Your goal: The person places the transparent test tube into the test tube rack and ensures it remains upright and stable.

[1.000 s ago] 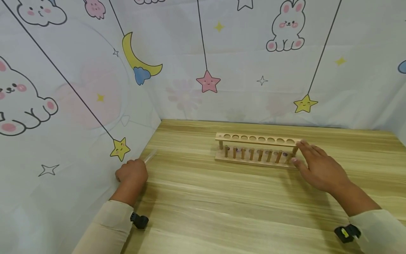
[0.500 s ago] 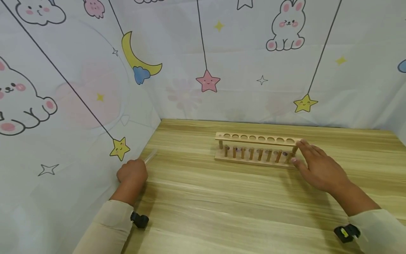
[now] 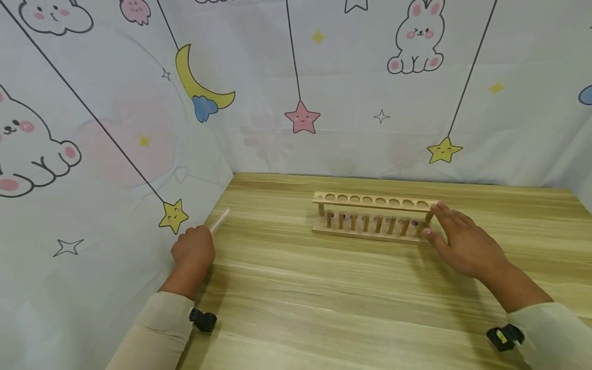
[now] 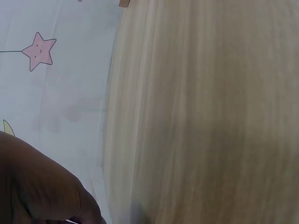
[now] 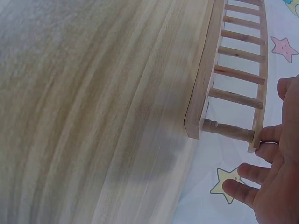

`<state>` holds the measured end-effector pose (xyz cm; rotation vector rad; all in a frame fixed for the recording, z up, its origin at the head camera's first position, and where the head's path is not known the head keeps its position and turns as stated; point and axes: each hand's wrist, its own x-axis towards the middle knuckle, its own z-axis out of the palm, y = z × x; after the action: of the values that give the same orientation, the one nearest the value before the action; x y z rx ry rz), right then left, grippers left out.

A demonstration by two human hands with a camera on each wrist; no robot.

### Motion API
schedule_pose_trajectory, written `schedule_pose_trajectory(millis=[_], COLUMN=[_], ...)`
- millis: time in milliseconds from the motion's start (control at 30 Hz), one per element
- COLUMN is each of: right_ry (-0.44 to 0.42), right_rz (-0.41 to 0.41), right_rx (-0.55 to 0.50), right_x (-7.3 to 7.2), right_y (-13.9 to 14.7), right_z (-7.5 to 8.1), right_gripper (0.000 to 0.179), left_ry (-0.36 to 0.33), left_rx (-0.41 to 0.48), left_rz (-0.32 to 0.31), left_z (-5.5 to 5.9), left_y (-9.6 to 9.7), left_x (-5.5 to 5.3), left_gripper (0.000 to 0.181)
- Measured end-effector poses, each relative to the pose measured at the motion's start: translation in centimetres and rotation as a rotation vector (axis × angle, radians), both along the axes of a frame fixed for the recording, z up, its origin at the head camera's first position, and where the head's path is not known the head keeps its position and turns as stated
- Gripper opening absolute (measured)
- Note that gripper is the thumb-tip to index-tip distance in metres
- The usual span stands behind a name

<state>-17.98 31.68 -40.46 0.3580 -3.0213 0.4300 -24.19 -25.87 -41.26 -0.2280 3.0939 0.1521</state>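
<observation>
My left hand (image 3: 194,249) is curled around a thin clear glass tube (image 3: 220,220) at the table's left edge. The tube's free end slants up and away, and its other end is hidden in my fist. At the right, my right hand (image 3: 467,246) touches the end of a wooden test tube rack (image 3: 376,202), its fingers mostly straight. In the right wrist view, fingertips (image 5: 264,151) meet the end of the rack's top bar. Along the rack run a row of round holes above and a row of upright pegs below. The left wrist view shows part of the left hand (image 4: 46,186).
The wood-grain table (image 3: 324,298) reaches back to a white cloth (image 3: 351,149) printed with rabbits and stars. More of that cloth (image 3: 106,216) hangs close along the left side, right beside my left hand.
The glass tube's far end has tilted up a little, and my left hand has risen slightly. My right hand stays at the rack's end, and the rack has not moved.
</observation>
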Motion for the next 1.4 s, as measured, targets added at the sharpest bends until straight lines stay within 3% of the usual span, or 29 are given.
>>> schedule_pose_trajectory(millis=[333,500,767,933,1167,1400], right_ry=[-0.015,-0.014,-0.012,-0.005,-0.013,-0.007], right_rz=[-0.001,-0.004,-0.004,-0.002,-0.004,-0.003], right_rx=[-0.004,0.000,-0.010,-0.014,-0.005,-0.009], right_x=[-0.2,-0.1,0.0,0.0,0.1,0.2], right_y=[0.1,0.1,0.0,-0.1,-0.2,-0.2], right_z=[-0.2,-0.2,-0.1,-0.1,-0.1,-0.2], right_gripper=[0.076,0.076,0.076,0.076,0.077,0.076], left_ry=[0.185,0.243,0.362,0.438,0.450,0.402], left_rx=[0.017,0.033,0.120,0.194,0.312,0.370], left_rz=[-0.025,-0.049,-0.073,-0.108,-0.144,-0.160], left_z=[0.4,0.5,0.5,0.5,0.7,0.7], left_y=[0.8,1.2,2.0,2.6,3.1,3.4], left_x=[-0.3,-0.4,-0.8,-1.0,-1.2,-1.2], left_gripper=[0.016,0.012,0.012,0.024,0.033,0.034])
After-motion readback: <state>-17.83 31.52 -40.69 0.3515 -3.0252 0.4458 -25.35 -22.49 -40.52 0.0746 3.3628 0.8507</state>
